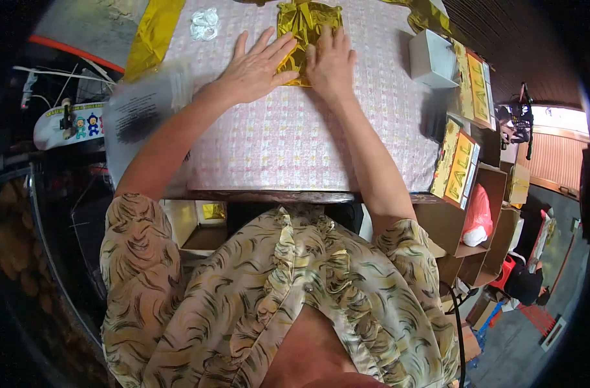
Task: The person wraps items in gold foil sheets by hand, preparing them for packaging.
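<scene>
A shiny gold foil piece (302, 29), creased and roughly rectangular, lies flat at the far middle of the table. My left hand (256, 70) is spread out, its fingertips touching the foil's left edge and its palm over the tablecloth. On the other side, my right hand (332, 68) rests with its fingers stretched forward over the foil's right edge. Neither hand grips anything. Part of the foil is hidden under my fingers. A small bundle of white string or elastic loops (204, 24) sits left of it.
The table has a pink-and-white checked cloth (269, 149). More gold foil (154, 39) hangs at the left edge, above a clear plastic bag (139, 116). On the right are a white box (432, 59) and printed FALL cards (456, 161). Cardboard boxes (489, 226) stand below.
</scene>
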`<state>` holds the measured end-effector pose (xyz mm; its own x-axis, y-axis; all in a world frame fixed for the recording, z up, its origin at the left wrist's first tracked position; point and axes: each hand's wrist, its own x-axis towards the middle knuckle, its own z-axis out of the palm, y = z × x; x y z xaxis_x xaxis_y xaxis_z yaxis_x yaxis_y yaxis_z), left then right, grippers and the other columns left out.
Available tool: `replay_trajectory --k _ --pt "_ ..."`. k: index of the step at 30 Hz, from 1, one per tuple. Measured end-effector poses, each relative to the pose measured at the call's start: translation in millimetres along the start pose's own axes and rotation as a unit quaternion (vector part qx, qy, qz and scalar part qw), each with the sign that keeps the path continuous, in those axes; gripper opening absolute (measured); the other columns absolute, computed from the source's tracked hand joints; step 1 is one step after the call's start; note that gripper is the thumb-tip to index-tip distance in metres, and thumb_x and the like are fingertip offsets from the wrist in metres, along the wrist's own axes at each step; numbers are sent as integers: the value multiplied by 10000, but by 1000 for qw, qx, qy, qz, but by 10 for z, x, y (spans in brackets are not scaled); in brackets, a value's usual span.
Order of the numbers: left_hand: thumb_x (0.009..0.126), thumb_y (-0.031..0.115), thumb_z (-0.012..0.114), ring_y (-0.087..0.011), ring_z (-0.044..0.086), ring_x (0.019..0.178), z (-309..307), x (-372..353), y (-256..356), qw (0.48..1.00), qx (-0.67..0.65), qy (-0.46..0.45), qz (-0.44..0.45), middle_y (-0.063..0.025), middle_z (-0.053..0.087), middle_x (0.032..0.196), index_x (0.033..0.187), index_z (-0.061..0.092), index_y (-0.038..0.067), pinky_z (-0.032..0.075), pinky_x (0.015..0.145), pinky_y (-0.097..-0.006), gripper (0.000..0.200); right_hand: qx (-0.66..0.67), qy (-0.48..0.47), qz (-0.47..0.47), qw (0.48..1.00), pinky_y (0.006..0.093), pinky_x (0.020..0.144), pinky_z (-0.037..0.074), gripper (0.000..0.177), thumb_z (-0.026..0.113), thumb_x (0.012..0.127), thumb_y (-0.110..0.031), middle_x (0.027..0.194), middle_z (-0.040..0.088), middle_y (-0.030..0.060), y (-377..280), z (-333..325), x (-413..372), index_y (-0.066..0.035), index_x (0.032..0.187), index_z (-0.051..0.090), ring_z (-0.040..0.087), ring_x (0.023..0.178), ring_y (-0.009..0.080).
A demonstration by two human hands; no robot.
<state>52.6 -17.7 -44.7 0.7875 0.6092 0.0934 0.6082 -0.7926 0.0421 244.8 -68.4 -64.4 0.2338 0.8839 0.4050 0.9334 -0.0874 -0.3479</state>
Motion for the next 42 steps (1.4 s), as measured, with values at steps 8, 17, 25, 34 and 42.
replay_trajectory --k 8,17,25,34,42 --pt "1060 568 416 -251 211 1579 -152 275 121 993 -2 87 76 -51 306 1687 1591 385 125 60 1270 -582 692 141 19 124 982 417 846 581 546 796 834 -381 1013 748 250 865 -394 690 30 1184 715 740 951 363" --pt "1070 600 312 -203 190 1580 32 572 406 985 -8 -15 173 -13 273 1696 1627 303 182 94 1312 -505 696 70 -92 150 982 430 856 566 540 866 725 -544 988 785 150 860 -267 850 -90 1012 809 757 949 307" --pt "1067 559 404 -255 208 1575 36 548 387 982 -76 -8 175 -41 272 1695 1620 318 182 111 1300 -528 675 64 -33 154 986 433 755 573 474 894 712 -476 890 784 133 1133 138 1104 -53 907 801 755 825 280" --pt "1067 548 410 -254 213 1574 80 557 354 980 -82 13 182 -37 277 1692 1621 315 183 119 1295 -542 671 94 -153 220 959 388 580 534 371 860 810 -316 663 698 194 897 -315 1527 21 729 725 714 636 243" --pt "1069 601 336 -216 174 1583 101 543 380 983 -61 27 171 4 251 1701 1632 286 215 92 1310 -515 684 152 -299 173 926 308 554 511 399 905 771 -342 723 713 80 738 -377 1526 26 775 749 625 589 150"
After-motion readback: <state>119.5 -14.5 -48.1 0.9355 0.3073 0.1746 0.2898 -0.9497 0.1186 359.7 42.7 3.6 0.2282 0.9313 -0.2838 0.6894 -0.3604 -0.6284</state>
